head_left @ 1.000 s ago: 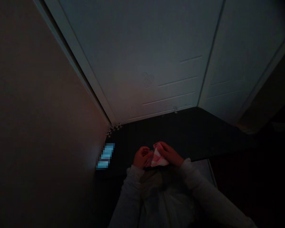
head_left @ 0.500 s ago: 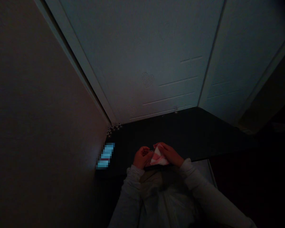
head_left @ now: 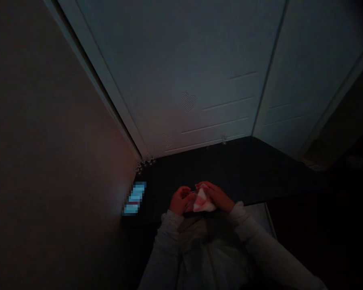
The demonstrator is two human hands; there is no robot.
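Close to my body, over the near edge of the dark table [head_left: 238,169], my two hands are held together. My right hand [head_left: 219,196] is closed on a pink and white checked cloth [head_left: 203,202], which hangs down between the hands. My left hand [head_left: 178,201] has its fingers curled in a pinch at the cloth's left side. A small shiny bit shows between the fingertips, but the dim light hides what it is.
Several small clear glass-like pieces [head_left: 144,162] stand in the back left corner of the table. One more such piece [head_left: 224,139] is at the back edge, against the white panel [head_left: 175,72]. A lit, pixelated screen [head_left: 134,198] lies by the left wall [head_left: 63,161].
The cloth has shifted slightly and its folds lie differently under my right hand. Both hands stay in nearly the same place.
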